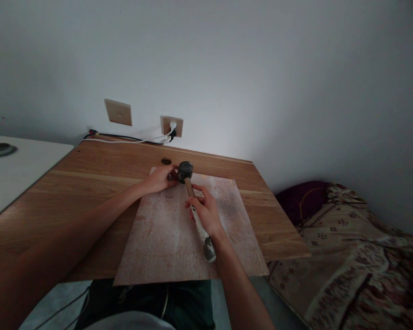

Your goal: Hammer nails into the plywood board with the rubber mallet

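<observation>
The right hand (206,211) is closed around the handle of a mallet (200,227), its dark head over the far part of a board (172,243). The left hand (161,179) is bent beside that head; whether its fingers pinch anything cannot be determined. The board lies on the wooden worktop (271,224), near edge overhanging.

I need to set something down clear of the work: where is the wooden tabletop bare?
The wooden tabletop is bare between the board and its own right edge, and between the left forearm and the white surface. Crowded: the board's far side, where the left hand, right hand and mallet cluster, and the tabletop's back-left edge, where cables run.
</observation>
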Demonstrator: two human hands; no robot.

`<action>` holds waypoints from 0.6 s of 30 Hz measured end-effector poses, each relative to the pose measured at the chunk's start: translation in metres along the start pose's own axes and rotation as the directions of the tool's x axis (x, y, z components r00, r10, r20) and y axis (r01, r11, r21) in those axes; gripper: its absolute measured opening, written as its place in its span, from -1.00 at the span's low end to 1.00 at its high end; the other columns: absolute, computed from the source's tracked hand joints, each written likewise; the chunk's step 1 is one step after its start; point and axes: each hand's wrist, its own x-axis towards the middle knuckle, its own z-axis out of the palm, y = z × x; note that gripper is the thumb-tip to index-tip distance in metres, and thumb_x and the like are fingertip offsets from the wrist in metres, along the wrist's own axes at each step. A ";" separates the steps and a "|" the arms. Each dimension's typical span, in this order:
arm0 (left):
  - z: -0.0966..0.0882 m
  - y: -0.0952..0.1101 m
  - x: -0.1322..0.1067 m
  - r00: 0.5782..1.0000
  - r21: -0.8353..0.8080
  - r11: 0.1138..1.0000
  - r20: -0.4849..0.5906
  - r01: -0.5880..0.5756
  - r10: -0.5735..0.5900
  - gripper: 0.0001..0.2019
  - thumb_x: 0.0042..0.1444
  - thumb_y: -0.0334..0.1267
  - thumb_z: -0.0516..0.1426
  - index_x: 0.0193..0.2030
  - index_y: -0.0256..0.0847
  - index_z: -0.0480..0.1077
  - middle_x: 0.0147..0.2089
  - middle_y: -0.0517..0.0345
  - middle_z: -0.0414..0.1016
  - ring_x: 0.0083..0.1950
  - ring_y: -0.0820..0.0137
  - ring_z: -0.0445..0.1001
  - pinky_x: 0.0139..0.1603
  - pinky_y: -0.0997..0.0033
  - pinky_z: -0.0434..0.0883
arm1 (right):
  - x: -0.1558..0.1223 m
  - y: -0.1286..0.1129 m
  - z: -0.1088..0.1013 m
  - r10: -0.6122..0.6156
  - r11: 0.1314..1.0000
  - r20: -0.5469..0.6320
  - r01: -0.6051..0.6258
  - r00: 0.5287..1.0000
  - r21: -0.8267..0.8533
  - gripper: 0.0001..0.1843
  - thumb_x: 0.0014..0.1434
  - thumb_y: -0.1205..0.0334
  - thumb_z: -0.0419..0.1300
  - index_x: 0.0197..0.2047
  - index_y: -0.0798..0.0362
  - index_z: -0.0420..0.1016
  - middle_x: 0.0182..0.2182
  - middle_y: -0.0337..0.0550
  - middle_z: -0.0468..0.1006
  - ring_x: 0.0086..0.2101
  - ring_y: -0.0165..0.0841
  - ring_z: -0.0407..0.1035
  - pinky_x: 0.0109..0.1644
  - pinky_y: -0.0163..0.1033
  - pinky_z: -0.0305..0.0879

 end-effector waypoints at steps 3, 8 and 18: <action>0.002 -0.001 0.000 1.000 -0.028 1.000 0.019 0.011 -0.011 -0.56 0.12 -0.30 0.27 0.17 -0.23 0.43 -0.16 0.09 0.66 -0.17 0.28 0.62 -0.14 0.38 0.42 | 0.000 0.002 0.000 -0.018 1.000 -0.017 0.018 1.000 0.005 -0.46 0.06 0.12 0.27 0.13 0.01 0.43 -0.52 -0.37 0.57 -0.70 -0.45 0.26 -0.64 -0.33 0.23; -0.007 -0.001 0.005 0.999 0.007 1.000 -0.040 0.027 -0.026 -0.61 0.00 -0.21 0.31 -0.02 -0.24 0.43 -0.11 0.05 0.57 -0.12 0.25 0.54 -0.15 0.37 0.40 | 0.001 0.001 -0.001 0.006 1.000 -0.015 -0.006 1.000 0.008 -0.43 0.04 0.10 0.26 0.13 0.05 0.41 -0.54 -0.38 0.55 -0.71 -0.45 0.25 -0.66 -0.33 0.17; -0.036 0.045 -0.006 0.889 0.256 0.937 0.447 -0.237 0.103 -0.87 -0.15 -0.29 0.33 -0.54 -0.17 0.46 -0.35 0.10 0.45 -0.34 0.31 0.38 -0.32 0.33 0.27 | 0.004 0.003 -0.002 -0.009 0.997 -0.143 0.021 0.990 0.080 -0.44 0.03 0.08 0.26 0.12 0.06 0.41 -0.56 -0.40 0.55 -0.73 -0.45 0.25 -0.68 -0.33 0.16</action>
